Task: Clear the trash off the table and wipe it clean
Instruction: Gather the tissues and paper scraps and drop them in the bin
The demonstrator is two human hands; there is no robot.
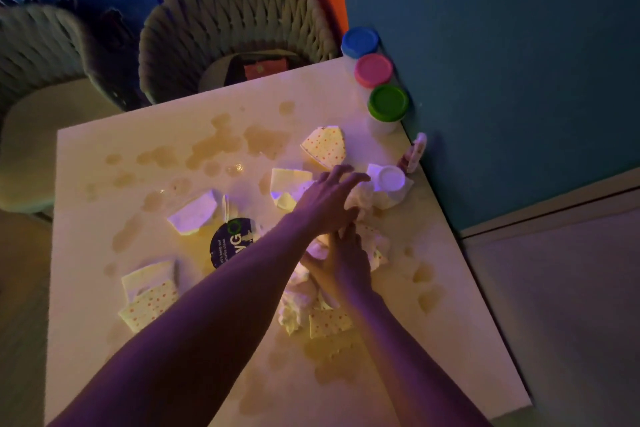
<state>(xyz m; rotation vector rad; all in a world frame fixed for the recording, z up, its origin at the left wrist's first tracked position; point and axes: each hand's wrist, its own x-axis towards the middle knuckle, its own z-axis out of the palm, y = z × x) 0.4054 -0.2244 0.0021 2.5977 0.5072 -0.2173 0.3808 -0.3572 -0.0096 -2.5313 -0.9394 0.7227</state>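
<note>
Trash covers the middle of the worktop [450,305]: torn dotted paper pieces [323,146], a dark round label [231,242], a small white cup [391,178] on its side and a heap of crumpled white tissue [301,308]. Brownish spill patches [214,146] spread toward 11 o'clock and also lie at 5 o'clock of the heap.

Your left hand [327,199] crosses over the right wrist and reaches toward 1 o'clock with its fingers spread wide, holding nothing; it appears set to rake the cup and nearby scraps inward. Your right hand [343,267] rests on the tissue heap, fingers toward 11 o'clock; whether it grips the tissue cannot be told. Its position suggests it pins the pile so gathered pieces stay together.

Three lidded tubs [374,70] stand in a row along the edge at 1 o'clock, clear of the mess. A woven basket [235,10] sits just beyond the far edge at 12 o'clock, a likely destination for the gathered trash. Wiping is not yet begun.
</note>
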